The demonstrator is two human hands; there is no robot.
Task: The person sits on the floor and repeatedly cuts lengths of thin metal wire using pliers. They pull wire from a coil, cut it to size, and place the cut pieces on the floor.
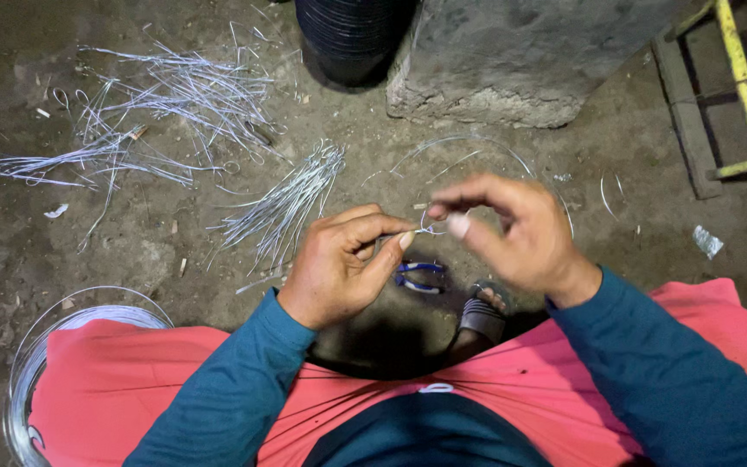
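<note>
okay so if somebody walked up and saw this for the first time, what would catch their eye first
Most likely the two hands at the centre: the left hand and right hand pinch a short piece of thin wire between their fingertips. Next, the bundles of cut wire pieces strewn over the dirt floor at upper left. Blue-handled pliers lie on the ground just below the hands.

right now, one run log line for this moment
left hand pinching wire | right hand pinching same wire | pliers on ground below | cut wire bundle left
</note>
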